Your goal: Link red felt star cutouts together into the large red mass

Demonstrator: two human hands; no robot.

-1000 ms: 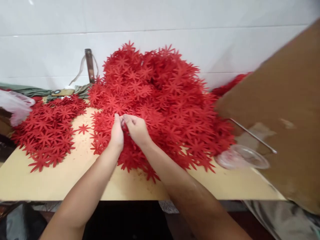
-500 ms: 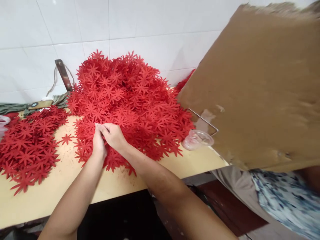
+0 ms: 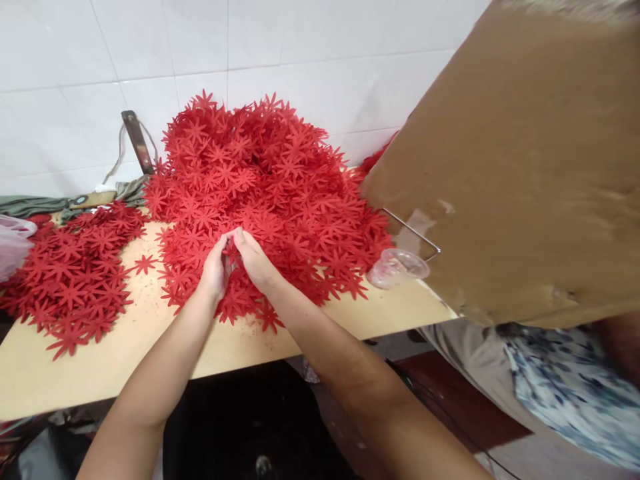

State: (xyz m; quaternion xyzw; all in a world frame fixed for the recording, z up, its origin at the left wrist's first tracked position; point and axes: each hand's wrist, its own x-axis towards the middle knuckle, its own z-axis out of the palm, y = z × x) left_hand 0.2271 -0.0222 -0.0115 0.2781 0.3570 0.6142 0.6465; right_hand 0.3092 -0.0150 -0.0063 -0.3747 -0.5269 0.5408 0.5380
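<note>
Fingertips of the left hand (image 3: 215,268) and right hand (image 3: 253,257) meet at the near side of the red heap (image 3: 285,193), left of its middle. They curl towards each other around a small hollow with red showing in it; I cannot tell whether they pinch a flower or merely have the heap behind them. The step in hand looks to be close, fingertip-to-fingertip work. Any further move here would, I judge, call for a light pinch and slow fingers, since the petals look thin and easily snagged.

Well left of the heap is a filmy, crumpled bag (image 3: 14,248). Next to it a lower pile (image 3: 75,273) spreads out, its flat, matte shapes many-petalled like those in the heap. Behind that pile lie folds of green cloth (image 3: 33,205) and a flat yellowish block (image 3: 95,199) with a dark round spot. Nearer the heap, a lone flower (image 3: 145,265) lies flat on the smooth, pale table (image 3: 117,357). At the heap's left rear, a narrow brown bar (image 3: 137,143) with a looped cord leans before the glossy tiled wall (image 3: 300,47).

The heap itself is a loose, ragged mound of overlapping petals, felt-like to judge by their dull surface. Just beside its right edge is a clear cup (image 3: 403,267); above the cup, a thin, bent, shiny rod (image 3: 413,231) crosses the broad brown board (image 3: 520,167), which has a frayed top edge. Farther right, below the board, shows a person's blue-and-white patterned clothing (image 3: 575,393).
</note>
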